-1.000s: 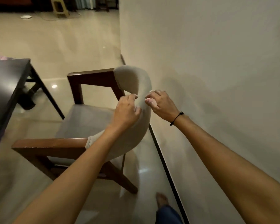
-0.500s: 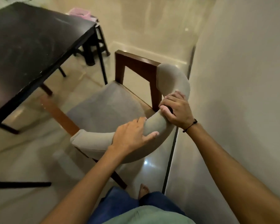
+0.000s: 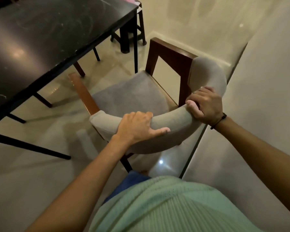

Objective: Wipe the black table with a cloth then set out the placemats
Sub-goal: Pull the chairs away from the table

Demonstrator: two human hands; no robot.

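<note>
Glossy floor (image 3: 32,173) runs beside the wall (image 3: 266,81). We clamp our left grip (image 3: 137,127) and right grip (image 3: 205,106) on the chair (image 3: 172,121) backrest; the black worktop (image 3: 49,30) stands near its front-left.

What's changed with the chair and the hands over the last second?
Both hands went from pinching the chair backrest's top to gripping it, left hand near its left end, right hand at the bend. The chair now sits close to the table. No cloth or placemats yet.
</note>
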